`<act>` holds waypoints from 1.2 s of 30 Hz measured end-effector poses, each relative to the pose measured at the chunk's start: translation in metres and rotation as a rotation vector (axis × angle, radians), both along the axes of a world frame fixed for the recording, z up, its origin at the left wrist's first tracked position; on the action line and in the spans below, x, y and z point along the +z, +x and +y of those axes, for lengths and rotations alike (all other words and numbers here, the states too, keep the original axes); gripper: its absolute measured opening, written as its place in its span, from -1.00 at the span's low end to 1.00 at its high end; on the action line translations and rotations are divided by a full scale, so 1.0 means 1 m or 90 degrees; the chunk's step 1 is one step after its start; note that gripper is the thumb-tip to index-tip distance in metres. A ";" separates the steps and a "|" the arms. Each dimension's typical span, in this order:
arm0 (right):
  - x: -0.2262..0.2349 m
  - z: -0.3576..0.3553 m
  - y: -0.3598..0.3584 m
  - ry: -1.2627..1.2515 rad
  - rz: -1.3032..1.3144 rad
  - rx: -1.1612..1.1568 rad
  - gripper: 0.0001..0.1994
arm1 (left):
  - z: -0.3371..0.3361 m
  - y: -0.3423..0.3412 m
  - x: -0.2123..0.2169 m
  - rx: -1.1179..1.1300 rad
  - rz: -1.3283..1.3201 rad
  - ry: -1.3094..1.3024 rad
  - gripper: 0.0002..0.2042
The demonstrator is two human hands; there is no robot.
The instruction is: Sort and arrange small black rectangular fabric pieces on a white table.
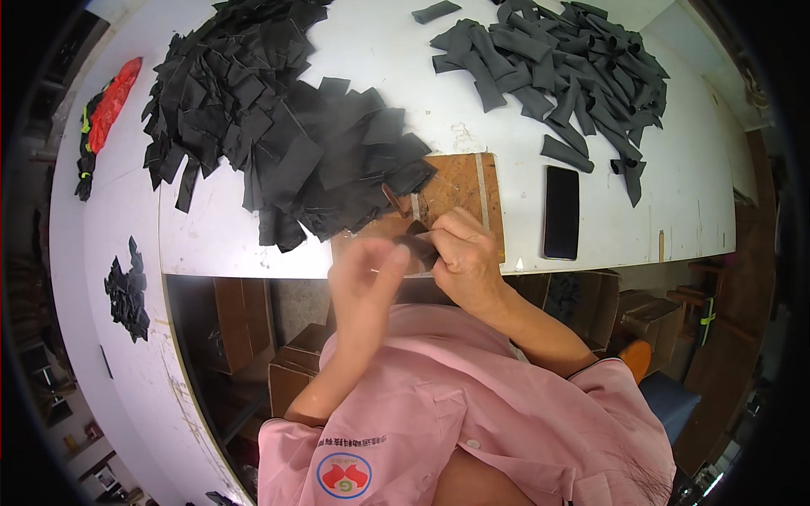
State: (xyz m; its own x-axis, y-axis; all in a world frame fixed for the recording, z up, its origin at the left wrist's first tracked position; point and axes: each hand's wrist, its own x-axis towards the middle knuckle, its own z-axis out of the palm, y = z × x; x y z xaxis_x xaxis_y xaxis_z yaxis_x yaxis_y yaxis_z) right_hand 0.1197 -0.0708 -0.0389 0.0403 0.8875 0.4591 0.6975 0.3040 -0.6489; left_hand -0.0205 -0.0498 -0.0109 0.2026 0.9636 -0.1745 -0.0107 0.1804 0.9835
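Observation:
Just over the table's front edge, both my hands are at a small black fabric piece [417, 250]. My right hand [469, 257] is closed on it, with fingers curled in a pinch. My left hand [361, 274] is somewhat blurred; its thumb and fingers close on the piece's left side. Beneath and beyond the hands lies a worn brown wooden board [461, 181] with pale strips across it and a short brown upright piece [392, 199]. A large heap of flat black fabric pieces [287, 152] reaches onto the board's left part.
At the far right of the white table [380, 51] lies a pile of dark grey fabric tubes [557, 63]. A black phone [562, 212] rests right of the board. Leftward are a small black fabric heap [127, 295] and a red bag [114, 101]. Cardboard boxes [240, 325] stand under the table.

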 end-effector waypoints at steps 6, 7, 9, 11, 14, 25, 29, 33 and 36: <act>-0.003 -0.002 0.001 0.103 -0.213 -0.003 -0.76 | 0.012 -0.004 -0.004 -0.054 0.024 -0.189 -0.96; -0.002 -0.003 0.001 0.102 -0.212 -0.002 -0.76 | 0.012 -0.003 -0.006 -0.053 0.024 -0.189 -0.96; 0.004 -0.005 0.003 -0.050 -0.128 0.045 -0.67 | 0.010 -0.002 -0.010 -0.017 0.033 -0.135 -0.98; 0.012 -0.010 0.006 -0.160 0.078 0.078 -0.65 | 0.008 -0.001 -0.013 -0.017 0.073 -0.068 -0.98; 0.012 -0.013 0.005 -0.234 0.311 0.105 -0.67 | 0.001 -0.002 -0.018 -0.030 0.111 0.019 -0.96; 0.001 0.003 -0.013 0.048 -0.184 0.075 -0.83 | -0.006 0.009 -0.032 0.091 0.363 0.303 -0.84; 0.004 0.005 -0.019 0.025 -0.169 0.044 -0.81 | 0.001 0.008 -0.035 0.106 0.313 0.314 -0.83; -0.006 0.005 -0.019 0.049 -0.130 0.003 -0.78 | 0.003 0.001 -0.046 0.081 0.228 0.189 -0.84; -0.013 0.008 -0.019 0.075 -0.148 -0.017 -0.79 | 0.001 0.003 -0.036 0.077 0.231 0.227 -0.84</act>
